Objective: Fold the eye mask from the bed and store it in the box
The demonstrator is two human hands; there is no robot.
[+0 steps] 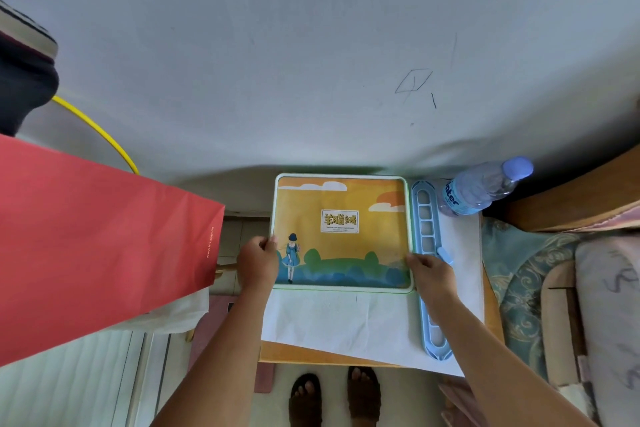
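The box (353, 253) is flat and rectangular, with a pale green rim and an orange lid that shows a girl in a blue dress and a white label. It lies closed on a white cloth on a small table. My left hand (258, 262) grips its left edge. My right hand (431, 274) grips its right edge near the front corner. No eye mask is in sight.
A long light-blue plastic rack (427, 218) lies right of the box, beside a water bottle (481, 187) lying on its side. A large red paper bag (97, 239) fills the left. The white cloth (346, 322) covers the wooden table. My sandalled feet are below.
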